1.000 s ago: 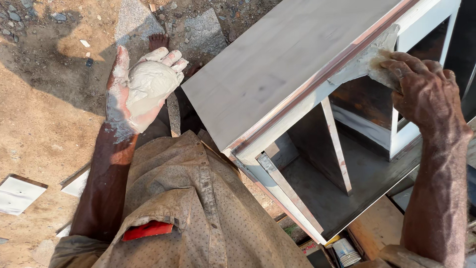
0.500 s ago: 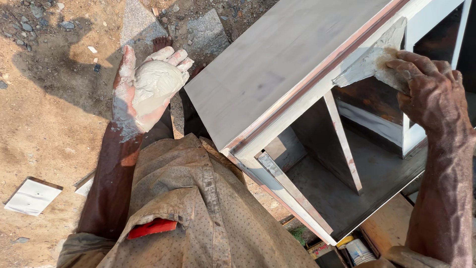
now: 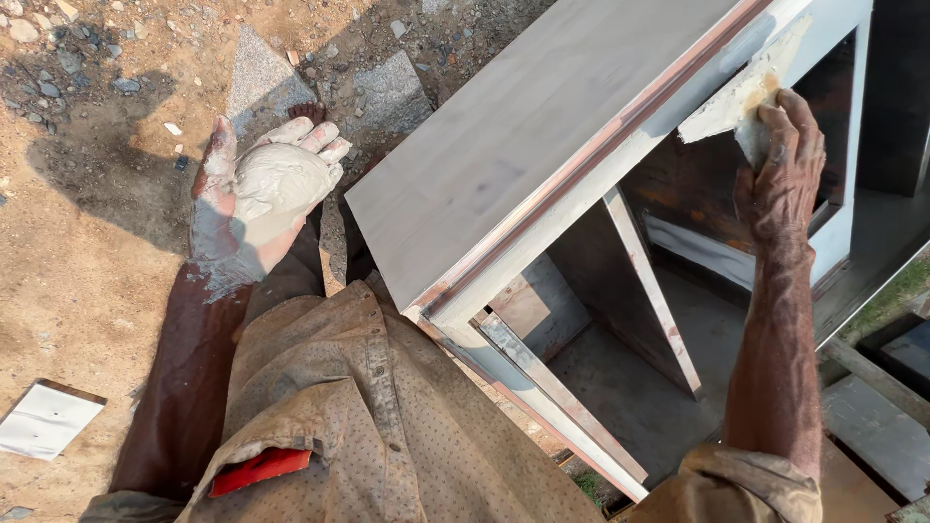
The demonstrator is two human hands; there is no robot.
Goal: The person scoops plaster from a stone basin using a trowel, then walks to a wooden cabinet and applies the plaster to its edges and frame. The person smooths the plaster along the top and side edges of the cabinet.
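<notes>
My left hand [image 3: 242,228] is held palm up over the dirt ground, cupping a lump of pale grey putty [image 3: 276,184]; its palm and wrist are smeared with the same paste. My right hand [image 3: 780,169] grips a flat putty scraper [image 3: 741,97], whose blade lies against the front frame of a wooden cabinet [image 3: 523,165]. The cabinet has a grey-coated top, a reddish bare strip along its edge, and an open, dark inside with a slanted divider [image 3: 644,276].
Sandy ground with stones and flat grey slabs [image 3: 252,73] lies to the left. A white sheet of paper [image 3: 44,418] rests at lower left. My patterned shirt with a red item in its pocket [image 3: 262,470] fills the bottom. Boards lie at lower right.
My right hand has slid the scraper along the cabinet's front frame toward the upper right. My left hand still holds the putty, nearly unmoved.
</notes>
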